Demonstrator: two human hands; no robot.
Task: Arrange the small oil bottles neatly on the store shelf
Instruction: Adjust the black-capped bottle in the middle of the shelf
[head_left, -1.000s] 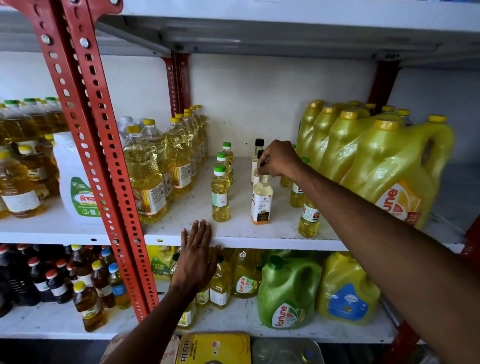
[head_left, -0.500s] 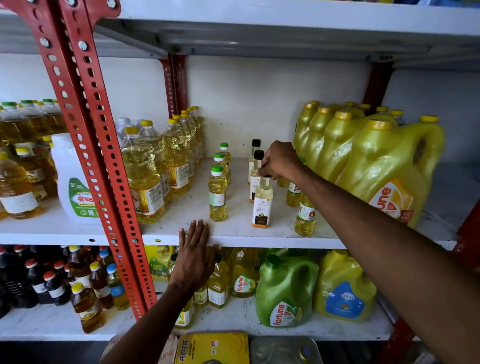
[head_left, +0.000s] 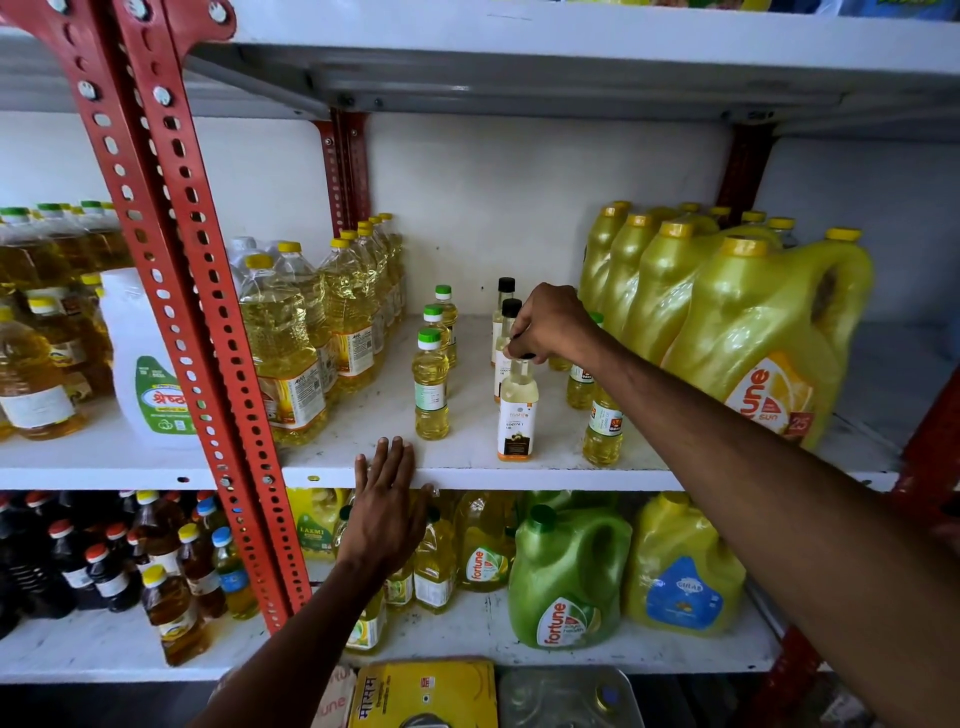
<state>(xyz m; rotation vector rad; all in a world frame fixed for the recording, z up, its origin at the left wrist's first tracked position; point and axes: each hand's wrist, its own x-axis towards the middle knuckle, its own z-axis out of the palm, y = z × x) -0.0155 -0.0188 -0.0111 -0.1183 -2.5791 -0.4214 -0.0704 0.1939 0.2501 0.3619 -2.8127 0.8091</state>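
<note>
Head view: on the white metal store shelf (head_left: 467, 470), three small clear plastic bottles of yellow oil with green caps (head_left: 430, 387) stand in a file running from near to far, left of centre. Just right of them stands a file of small white-labelled bottles of pale oil; the two far ones have black caps (head_left: 506, 285), and the near white-labelled bottle (head_left: 517, 415) stands upright close to the shelf's front edge. Further right, small yellow-oil bottles with orange-marked labels (head_left: 602, 434) stand partly hidden behind the forearm. Large clear bottles of yellow oil with yellow caps (head_left: 283, 358) fill the left side, and big yellow plastic jugs with handles (head_left: 763, 343) fill the right.

The right hand (head_left: 550, 327) is clenched over the top of the near white-labelled bottle, fingers wrapped round its cap, arm stretched in from the lower right. The left hand (head_left: 387, 506) lies flat and spread, fingers resting on the shelf's front edge, holding nothing.
</note>
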